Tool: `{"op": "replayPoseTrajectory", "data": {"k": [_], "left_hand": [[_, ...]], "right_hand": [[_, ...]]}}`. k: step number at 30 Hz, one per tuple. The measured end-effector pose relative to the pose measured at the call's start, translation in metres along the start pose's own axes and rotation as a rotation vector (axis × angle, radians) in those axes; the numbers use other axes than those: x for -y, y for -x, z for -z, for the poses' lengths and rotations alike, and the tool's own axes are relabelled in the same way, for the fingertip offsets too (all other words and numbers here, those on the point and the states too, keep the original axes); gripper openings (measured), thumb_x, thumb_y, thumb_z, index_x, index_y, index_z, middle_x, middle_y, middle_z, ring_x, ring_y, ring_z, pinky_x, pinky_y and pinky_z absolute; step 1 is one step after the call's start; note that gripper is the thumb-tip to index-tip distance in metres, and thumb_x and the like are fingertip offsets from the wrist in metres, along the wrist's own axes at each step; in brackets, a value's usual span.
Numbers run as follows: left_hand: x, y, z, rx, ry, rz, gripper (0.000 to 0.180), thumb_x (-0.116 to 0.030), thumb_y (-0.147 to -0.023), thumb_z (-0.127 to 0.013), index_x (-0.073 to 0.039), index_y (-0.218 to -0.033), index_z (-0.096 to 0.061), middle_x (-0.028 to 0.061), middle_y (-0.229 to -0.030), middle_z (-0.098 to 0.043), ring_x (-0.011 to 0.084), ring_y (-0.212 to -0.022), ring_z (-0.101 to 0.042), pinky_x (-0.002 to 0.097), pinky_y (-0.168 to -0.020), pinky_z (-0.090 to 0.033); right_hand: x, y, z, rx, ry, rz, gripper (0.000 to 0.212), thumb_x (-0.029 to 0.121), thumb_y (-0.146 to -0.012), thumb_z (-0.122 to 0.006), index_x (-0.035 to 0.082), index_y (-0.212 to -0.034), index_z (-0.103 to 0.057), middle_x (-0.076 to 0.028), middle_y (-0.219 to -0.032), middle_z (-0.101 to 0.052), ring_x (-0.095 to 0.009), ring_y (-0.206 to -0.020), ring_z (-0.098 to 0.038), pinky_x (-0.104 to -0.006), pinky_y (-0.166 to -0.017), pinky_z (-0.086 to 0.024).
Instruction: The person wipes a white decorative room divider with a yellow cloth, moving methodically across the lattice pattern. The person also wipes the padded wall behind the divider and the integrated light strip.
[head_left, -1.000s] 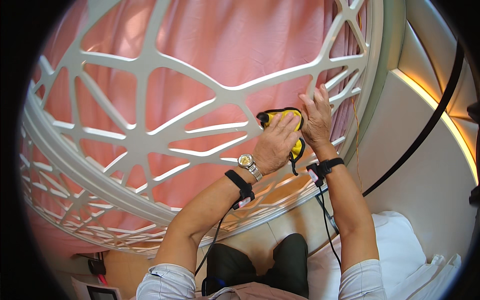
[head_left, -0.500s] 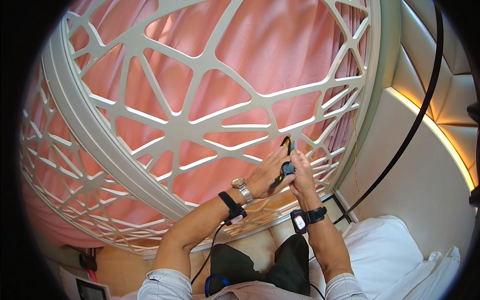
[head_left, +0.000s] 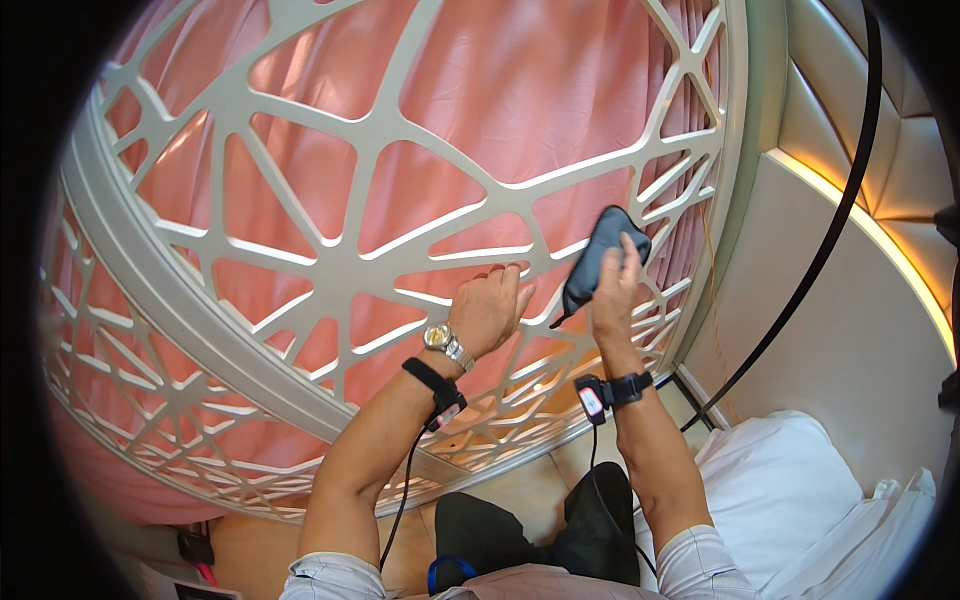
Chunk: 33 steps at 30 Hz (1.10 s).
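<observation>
A white lattice screen (head_left: 330,275) with irregular openings stands before me, and my left hand (head_left: 485,310) is at one of its bars. Its fingers are bent at the bar, their tips partly out of sight, and the thumb points up to the right. Farther right, my right hand (head_left: 615,295) holds a dark blue-grey cloth (head_left: 605,245) against the lattice. This cloth has a black edge and a thin tail at its lower end. The fingertips press on its face; the thumb is hard to see.
Pink curtains (head_left: 530,90) hang behind the lattice. A thick black cable (head_left: 800,290) crosses in front of the wall panel (head_left: 800,240) at right. White bedding (head_left: 780,490) lies low on the right. Thin cables (head_left: 405,490) run from the wrist devices.
My hands have parted from each other. The right hand has moved up with the cloth, which now shows spread out. The left hand has shifted left and slightly up onto the lattice.
</observation>
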<state>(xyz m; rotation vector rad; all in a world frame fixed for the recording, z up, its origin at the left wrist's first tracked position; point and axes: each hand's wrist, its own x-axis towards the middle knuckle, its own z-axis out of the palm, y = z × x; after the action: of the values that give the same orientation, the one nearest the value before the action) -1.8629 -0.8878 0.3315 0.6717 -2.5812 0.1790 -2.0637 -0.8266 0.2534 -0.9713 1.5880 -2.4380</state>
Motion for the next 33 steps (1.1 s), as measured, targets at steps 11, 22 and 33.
{"op": "replayPoseTrajectory", "data": {"k": [11,22,33], "left_hand": [[0.012,-0.008,-0.009,-0.01,0.042,0.042,0.034,-0.033,-0.115,-0.051,-0.005,-0.122,-0.069,0.0231,-0.095,-0.078,0.0456,-0.084,-0.076,0.0583,-0.077,-0.061],[0.015,-0.011,-0.011,0.109,-0.012,0.016,0.03,-0.031,-0.115,-0.055,-0.003,-0.124,-0.062,0.0245,-0.093,-0.072,0.0489,-0.085,-0.072,0.0602,-0.074,-0.056],[0.018,-0.011,-0.01,0.152,-0.07,0.038,0.031,-0.031,-0.115,-0.054,-0.002,-0.124,-0.062,0.0248,-0.086,-0.073,0.0492,-0.08,-0.072,0.0606,-0.07,-0.056]], "right_hand": [[-0.003,0.088,-0.069,0.107,-0.162,-0.044,0.03,0.012,-0.107,-0.063,-0.001,-0.134,-0.058,-0.019,-0.122,-0.068,-0.03,-0.112,-0.067,-0.0419,-0.099,-0.054],[-0.054,0.02,-0.016,-0.147,0.272,0.249,0.023,0.008,-0.1,-0.069,0.001,-0.119,-0.059,-0.02,-0.113,-0.061,-0.04,-0.105,-0.063,-0.0511,-0.092,-0.051],[-0.129,-0.006,0.057,-0.306,0.321,0.042,0.026,0.017,-0.104,-0.069,-0.002,-0.12,-0.064,-0.024,-0.118,-0.067,-0.043,-0.113,-0.064,-0.0523,-0.1,-0.051]]}}
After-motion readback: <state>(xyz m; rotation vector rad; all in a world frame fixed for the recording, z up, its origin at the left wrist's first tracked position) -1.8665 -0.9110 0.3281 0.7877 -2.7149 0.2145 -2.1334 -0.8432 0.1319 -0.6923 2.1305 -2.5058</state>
